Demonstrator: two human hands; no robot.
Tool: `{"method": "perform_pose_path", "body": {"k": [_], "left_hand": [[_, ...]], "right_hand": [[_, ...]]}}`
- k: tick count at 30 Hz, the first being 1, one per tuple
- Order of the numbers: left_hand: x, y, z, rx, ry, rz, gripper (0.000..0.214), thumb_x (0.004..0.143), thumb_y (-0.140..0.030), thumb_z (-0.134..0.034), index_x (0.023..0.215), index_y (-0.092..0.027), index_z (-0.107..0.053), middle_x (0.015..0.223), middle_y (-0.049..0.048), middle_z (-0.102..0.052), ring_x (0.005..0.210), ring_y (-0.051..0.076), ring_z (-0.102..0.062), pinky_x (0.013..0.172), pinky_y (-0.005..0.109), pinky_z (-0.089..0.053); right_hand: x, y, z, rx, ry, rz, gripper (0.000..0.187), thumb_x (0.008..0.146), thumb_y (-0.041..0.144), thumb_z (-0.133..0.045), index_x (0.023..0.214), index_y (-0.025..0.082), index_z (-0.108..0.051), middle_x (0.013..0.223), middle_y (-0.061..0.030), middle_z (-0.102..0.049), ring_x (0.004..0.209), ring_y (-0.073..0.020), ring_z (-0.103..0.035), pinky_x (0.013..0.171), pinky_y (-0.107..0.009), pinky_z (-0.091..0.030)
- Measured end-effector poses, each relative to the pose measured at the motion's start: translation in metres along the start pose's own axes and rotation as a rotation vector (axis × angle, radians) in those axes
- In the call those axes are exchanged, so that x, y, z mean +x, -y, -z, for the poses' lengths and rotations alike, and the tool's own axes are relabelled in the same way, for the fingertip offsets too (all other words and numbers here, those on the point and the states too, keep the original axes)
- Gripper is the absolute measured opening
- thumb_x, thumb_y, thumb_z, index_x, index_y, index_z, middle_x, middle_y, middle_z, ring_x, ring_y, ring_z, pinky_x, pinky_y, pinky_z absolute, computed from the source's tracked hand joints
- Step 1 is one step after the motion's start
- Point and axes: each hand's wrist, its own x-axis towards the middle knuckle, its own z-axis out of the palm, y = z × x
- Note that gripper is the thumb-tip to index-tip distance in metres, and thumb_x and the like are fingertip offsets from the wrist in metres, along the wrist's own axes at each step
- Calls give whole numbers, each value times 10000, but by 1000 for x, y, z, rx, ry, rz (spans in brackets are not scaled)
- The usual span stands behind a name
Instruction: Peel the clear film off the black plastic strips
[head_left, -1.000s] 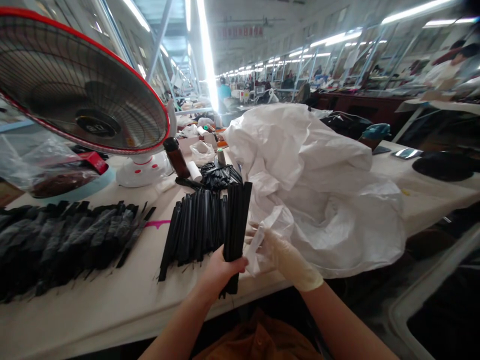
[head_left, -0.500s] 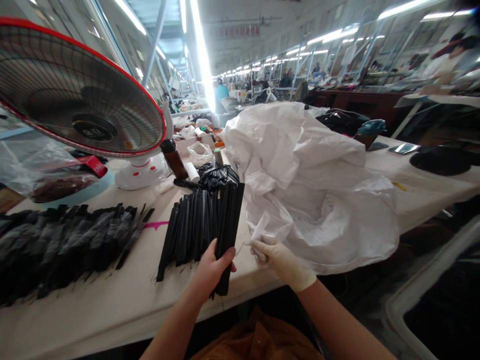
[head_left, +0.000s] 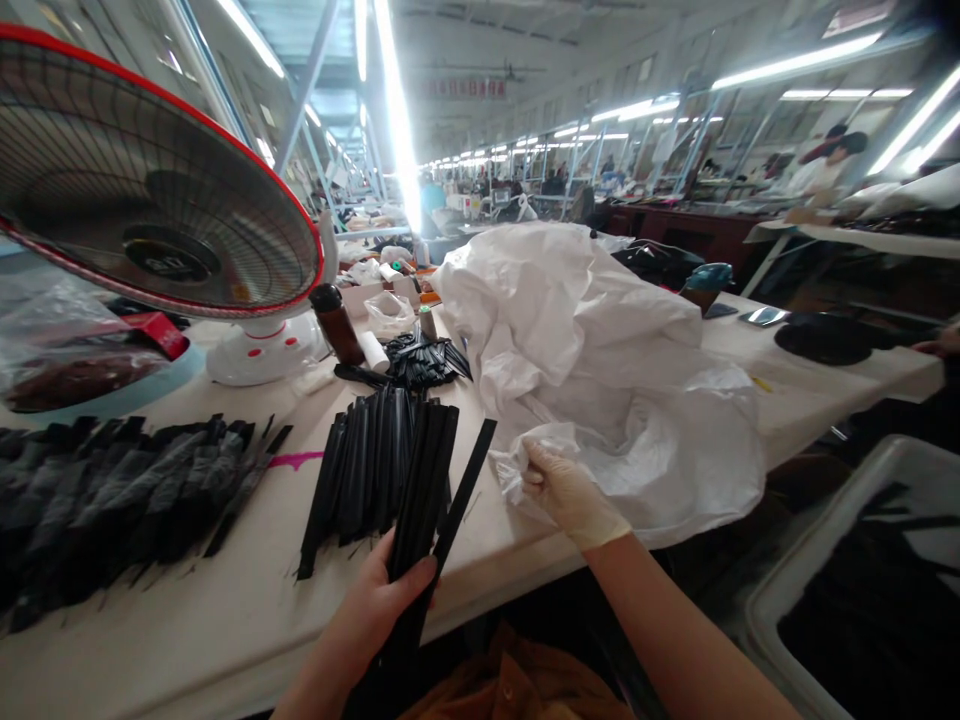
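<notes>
My left hand (head_left: 379,605) is closed round the lower end of a bundle of long black strips (head_left: 431,490), held tilted above the front edge of the white table (head_left: 225,610); one strip splays out to the right. My right hand (head_left: 564,490), in a pale glove, grips a fold of the big crumpled white bag (head_left: 600,350) lying on the table. A stack of similar black strips (head_left: 360,470) lies just left of the held bundle.
A red-rimmed fan (head_left: 150,190) stands at the back left. A spread of dark pieces (head_left: 105,500) covers the table's left. A brown bottle (head_left: 334,325) and another black pile (head_left: 424,360) sit behind. A grey bin (head_left: 862,580) is at lower right.
My left hand has drawn the black bundle down and toward me, and one strip has fanned out. My right hand has moved up to clutch the white bag's edge.
</notes>
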Motion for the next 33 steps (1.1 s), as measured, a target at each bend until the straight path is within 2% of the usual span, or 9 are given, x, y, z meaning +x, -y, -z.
{"method": "perform_pose_path", "body": {"k": [8,11,14,18,22,25,28,31,33], "left_hand": [[-22,4,15,-57,142,44,431,605,-501,-744,868,-198,-586,571,-38,-588,485,115,-520,481,216,-402],[-21,3,20,-5,200,56,407,630,-459,-734,926,-208,-611,609,-34,-590,506,122,-523,489,224,-416],[-14,5,29,79,234,44,448,666,-426,-707,1042,-208,-601,642,-29,-600,523,134,-532,492,232,-436],[-8,8,40,238,161,-79,438,702,-365,-674,1104,-205,-611,792,6,-684,699,192,-611,641,267,-499],[-5,3,34,375,128,-196,373,708,-313,-659,1064,-203,-642,1028,37,-699,959,253,-608,856,311,-466],[1,0,22,429,73,-255,314,738,-307,-619,1030,-194,-644,971,43,-705,908,251,-622,824,310,-472],[7,-1,14,433,-12,-280,308,740,-315,-615,1019,-188,-638,946,46,-704,880,251,-627,807,310,-476],[9,0,13,415,-19,-271,329,726,-340,-634,1018,-190,-635,944,46,-708,878,257,-628,805,320,-480],[8,1,13,407,31,-254,326,722,-339,-638,1015,-195,-641,938,43,-712,877,259,-631,807,324,-482]], "right_hand": [[6,1,-4,6,-16,-67,383,527,356,-840,608,172,-514,514,81,-466,391,-17,-298,350,-150,-189],[2,1,-7,-132,13,-68,371,578,414,-801,611,176,-517,507,78,-432,413,-34,-289,380,-175,-195],[-6,7,-8,-393,92,28,360,657,472,-729,609,178,-527,490,74,-391,438,-57,-297,416,-214,-201],[-16,19,-8,-761,162,162,316,772,473,-614,675,172,-611,475,69,-382,456,-72,-312,462,-250,-215],[-19,8,-15,-823,152,123,323,772,484,-595,728,167,-642,524,44,-499,450,-69,-305,455,-252,-202],[-26,-20,-24,-823,159,57,294,755,468,-615,737,175,-628,590,15,-593,445,-71,-346,444,-242,-223],[-36,-44,-27,-844,259,-37,271,754,450,-624,730,180,-639,571,17,-586,475,-89,-426,470,-237,-291],[-40,-44,-21,-848,340,-110,277,696,451,-687,680,176,-657,590,9,-590,537,-105,-484,519,-239,-342],[-36,-35,-17,-840,231,-76,333,707,507,-662,669,176,-666,513,25,-524,495,-95,-441,491,-237,-317]]}}
